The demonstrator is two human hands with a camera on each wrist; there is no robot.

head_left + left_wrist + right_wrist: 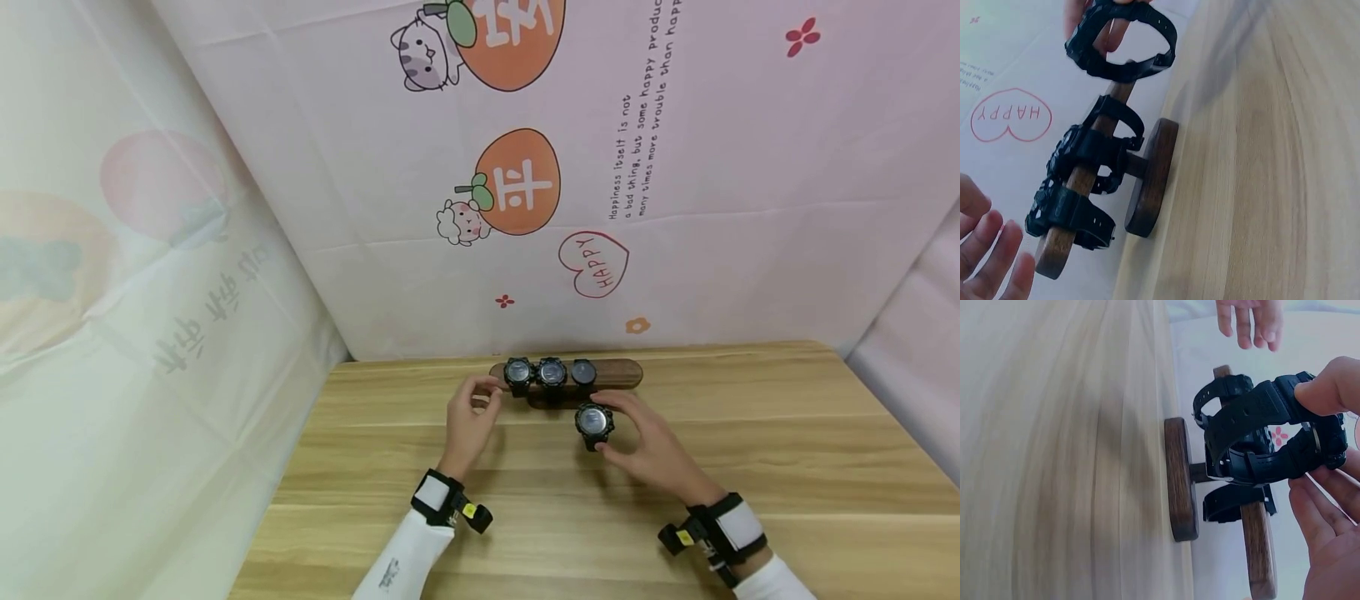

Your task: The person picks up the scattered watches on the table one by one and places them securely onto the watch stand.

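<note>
My right hand [648,446] pinches a black wristwatch [594,422] by its case, thumb on one side and fingers on the other. In the right wrist view this watch [1272,425] hangs as a buckled loop in front of the stand. A dark wooden watch stand [621,374] bears three more black watches side by side, their straps looped round its bar. My left hand [471,423] is beside the stand's left end, near the leftmost watch [517,375]; in the left wrist view its fingers [1007,256] are loosely bent and hold nothing.
The stand's wooden foot [1154,181] rests on the light wood table [525,517] near its back edge. Behind it hangs a white printed cloth [390,275], with another white cloth [247,358] along the left. Each wrist wears a strapped camera.
</note>
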